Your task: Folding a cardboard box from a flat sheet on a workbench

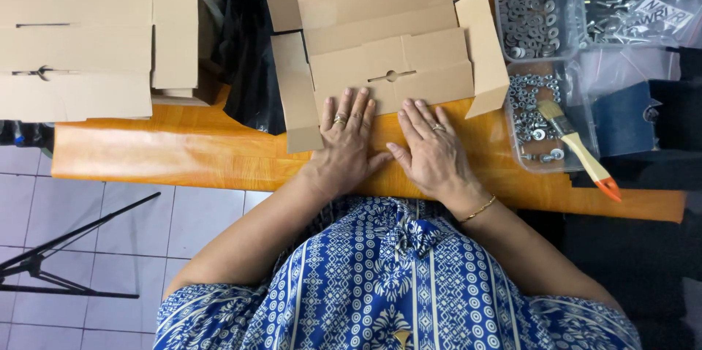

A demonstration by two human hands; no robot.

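A flat, unfolded brown cardboard box (380, 21) lies on the orange wooden table (168, 152) in front of me, its flaps spread out. My left hand (345, 144) presses flat, fingers apart, on the near panel of the box. My right hand (431, 151) lies flat beside it on the same near edge, fingers spread. The thumbs nearly touch. Neither hand grips anything. Rings show on both hands and a thin bracelet on the right wrist.
A stack of flat cardboard blanks (80, 35) sits at the far left. To the right stand clear plastic tubs of metal washers (528, 17) and screws (537, 112), a bag of bolts (636, 13), and a paintbrush (578, 147) with an orange-tipped handle. A black tripod (58, 255) stands on the tiled floor.
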